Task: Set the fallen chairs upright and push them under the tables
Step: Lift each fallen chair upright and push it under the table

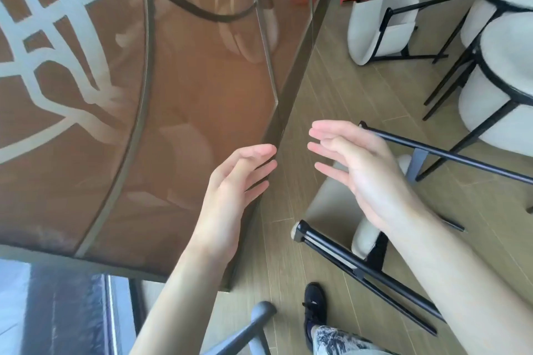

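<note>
Both hands reach forward, left hand (230, 181) and right hand (354, 164) loosely spread, gripping nothing. A fallen chair (340, 251) lies on the floor (331, 95) below the right hand, beside the worktop (173, 95).

- One view only: head-worn, wide-angle, so nothing is shared with another camera.
- Looks forward and steeply down; strong barrel distortion bends straight edges near the borders.
- Close range: both forearms enter from the bottom edge, left hand (230, 181) and right hand (357, 170) at centre frame.
- Left half filled by the brown table (178, 112), seen from above.
- Right half shows wooden floor (340, 89), fallen chair (360, 256) near, upright chairs (504, 46) far right.
- Wearer's shoe (315, 305) at bottom centre.
</note>
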The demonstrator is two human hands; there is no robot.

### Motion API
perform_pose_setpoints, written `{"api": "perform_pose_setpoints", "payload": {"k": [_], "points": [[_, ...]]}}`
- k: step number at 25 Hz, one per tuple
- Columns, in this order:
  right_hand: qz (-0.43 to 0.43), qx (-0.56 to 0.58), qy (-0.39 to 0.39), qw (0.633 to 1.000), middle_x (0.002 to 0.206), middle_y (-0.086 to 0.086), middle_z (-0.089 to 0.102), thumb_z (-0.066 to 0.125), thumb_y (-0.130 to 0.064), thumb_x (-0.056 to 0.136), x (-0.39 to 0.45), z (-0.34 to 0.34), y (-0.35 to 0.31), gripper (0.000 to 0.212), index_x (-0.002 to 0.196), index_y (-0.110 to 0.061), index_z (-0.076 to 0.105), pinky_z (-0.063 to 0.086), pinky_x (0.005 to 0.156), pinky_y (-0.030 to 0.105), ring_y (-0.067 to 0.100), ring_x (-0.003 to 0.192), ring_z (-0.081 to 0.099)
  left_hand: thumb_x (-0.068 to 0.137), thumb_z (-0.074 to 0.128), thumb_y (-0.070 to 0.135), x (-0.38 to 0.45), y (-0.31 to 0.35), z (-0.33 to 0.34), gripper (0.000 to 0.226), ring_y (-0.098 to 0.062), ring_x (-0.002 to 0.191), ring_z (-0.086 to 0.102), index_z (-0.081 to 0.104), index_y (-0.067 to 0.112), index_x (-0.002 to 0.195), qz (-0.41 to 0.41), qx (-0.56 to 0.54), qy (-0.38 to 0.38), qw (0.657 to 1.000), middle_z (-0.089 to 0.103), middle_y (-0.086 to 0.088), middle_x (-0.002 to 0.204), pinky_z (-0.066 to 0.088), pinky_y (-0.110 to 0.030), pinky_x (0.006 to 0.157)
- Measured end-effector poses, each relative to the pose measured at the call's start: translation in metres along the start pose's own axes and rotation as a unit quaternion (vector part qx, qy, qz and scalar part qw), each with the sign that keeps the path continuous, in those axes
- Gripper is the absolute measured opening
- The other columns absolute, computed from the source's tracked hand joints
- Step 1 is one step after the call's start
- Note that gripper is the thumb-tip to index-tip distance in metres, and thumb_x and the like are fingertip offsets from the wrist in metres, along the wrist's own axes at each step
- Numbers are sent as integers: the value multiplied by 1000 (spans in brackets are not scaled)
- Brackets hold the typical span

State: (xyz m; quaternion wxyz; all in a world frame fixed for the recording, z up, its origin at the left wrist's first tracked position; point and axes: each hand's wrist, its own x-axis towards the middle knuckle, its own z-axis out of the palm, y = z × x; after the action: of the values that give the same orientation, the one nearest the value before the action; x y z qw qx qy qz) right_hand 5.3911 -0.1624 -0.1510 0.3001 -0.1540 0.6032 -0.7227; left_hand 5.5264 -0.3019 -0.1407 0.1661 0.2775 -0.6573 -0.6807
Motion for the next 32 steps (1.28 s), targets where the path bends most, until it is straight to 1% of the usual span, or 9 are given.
{"api": "perform_pose_setpoints", "payload": {"k": [3,8,12,15,18,20,23,27,32], "points": [[-8,19,30,999,118,-8,72,52,-10,97,56,-4,-2,31,114,-26,72,54,98,39,7,111,68,96,49,35,66,11,8,30,-4,114,68,76,31,108,-24,23,-29,999,72,15,123,48,-34,99],[0,32,103,994,118,-9,72,52,-9,97,94,-34,-6,31,111,-26,73,54,97,38,6,109,69,104,44,26,141,20,49,31,-4,114,68,72,25,117,-48,39,-99,993,72,13,123,49,-35,104],[-6,42,209,977,117,-9,72,56,-11,95,95,-76,-5,28,106,-29,75,53,98,39,6,110,68,104,45,24,186,20,102,30,-4,113,68,72,22,117,-62,56,-193,978,73,12,121,49,-35,105],[-6,66,304,950,116,-9,73,56,-11,96,91,-98,0,27,102,-29,75,53,99,41,7,111,68,103,48,25,217,13,143,29,-4,111,69,72,22,118,-69,71,-274,957,74,12,119,49,-34,103],[-4,100,411,906,112,-8,73,57,-10,96,92,-105,9,24,102,-25,75,52,101,41,12,111,68,102,50,24,249,-3,182,27,-6,110,70,74,25,112,-89,84,-365,923,75,11,117,49,-36,102],[-3,124,471,873,113,-4,73,57,-9,96,96,-102,13,23,103,-21,74,52,102,42,18,111,68,94,56,28,267,-12,202,23,-9,109,71,78,29,100,-109,87,-420,897,76,10,115,49,-38,102],[-19,145,574,805,113,-2,73,56,-10,97,105,-89,19,22,102,-22,73,52,102,43,18,112,67,80,59,35,293,-21,224,23,-10,109,72,80,35,88,-127,103,-519,839,76,9,114,50,-38,101],[-43,183,676,712,114,2,73,57,-13,97,127,-50,30,20,106,-22,72,54,98,41,18,109,69,87,54,33,332,-29,222,26,-12,110,71,75,28,102,-143,133,-613,765,76,6,118,50,-39,102],[-70,213,756,615,114,-5,74,60,-15,96,124,-6,48,19,106,-23,74,56,90,35,11,106,71,103,46,27,341,-40,220,26,-12,111,71,71,24,111,-171,178,-674,696,75,7,118,48,-41,106]]}}
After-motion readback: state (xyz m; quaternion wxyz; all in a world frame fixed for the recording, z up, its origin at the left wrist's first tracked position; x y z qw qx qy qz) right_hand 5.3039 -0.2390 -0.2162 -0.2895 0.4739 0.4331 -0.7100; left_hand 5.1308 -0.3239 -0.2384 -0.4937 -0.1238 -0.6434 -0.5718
